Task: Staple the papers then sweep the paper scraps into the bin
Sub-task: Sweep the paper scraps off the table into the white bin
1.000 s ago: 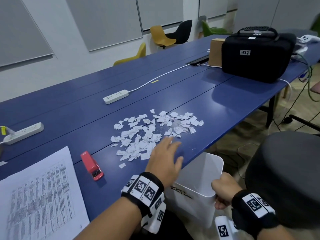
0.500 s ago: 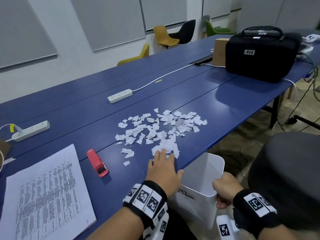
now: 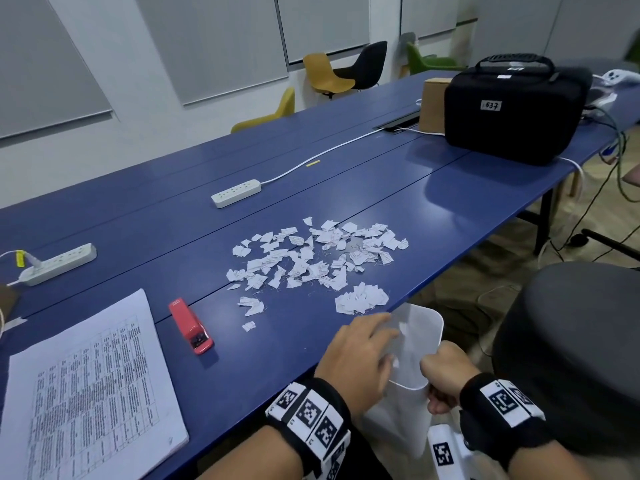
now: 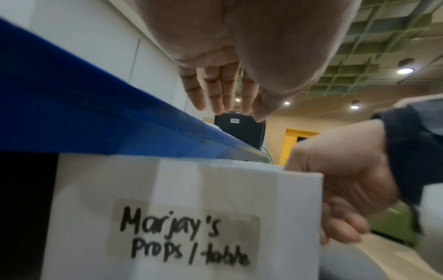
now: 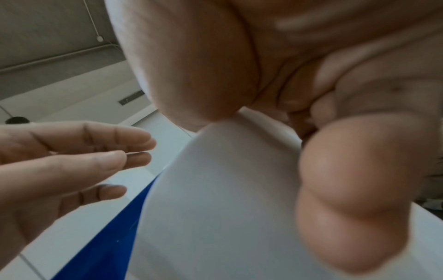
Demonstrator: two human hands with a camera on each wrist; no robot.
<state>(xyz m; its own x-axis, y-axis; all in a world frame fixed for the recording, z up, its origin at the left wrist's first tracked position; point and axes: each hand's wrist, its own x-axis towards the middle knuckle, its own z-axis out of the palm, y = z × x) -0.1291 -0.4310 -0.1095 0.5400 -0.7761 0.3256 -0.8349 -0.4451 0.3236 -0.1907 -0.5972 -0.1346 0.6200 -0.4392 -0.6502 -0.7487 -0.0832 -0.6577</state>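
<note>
Head view, nearest the camera: the bin (image 3: pixel 420 329) is held below the table (image 3: pixel 450 188) edge by the right hand (image 3: pixel 445 370), whose fingers are curled over the near rim, thumb inside as seen in the right wrist view. A handwritten label (image 4: pixel 187 236) is carried on the bin's near wall. The left hand (image 3: pixel 360 355) is placed at the table edge over the bin mouth, its fingers (image 4: pixel 215 89) straight, together and gripping nothing. Just beyond it, a small heap (image 3: pixel 362 297) of scraps is seen at the edge, right above the bin. To the left, the papers (image 3: pixel 86 386) are laid flat at the near edge, with the stapler (image 3: pixel 190 325) beside them. Farther back, the scraps (image 3: pixel 311 258) are spread in a wide patch at mid-table. Behind these, two power strips (image 3: pixel 235 192) are seen, and at the far right a case (image 3: pixel 516 109) is set beside a box (image 3: pixel 432 103).
</note>
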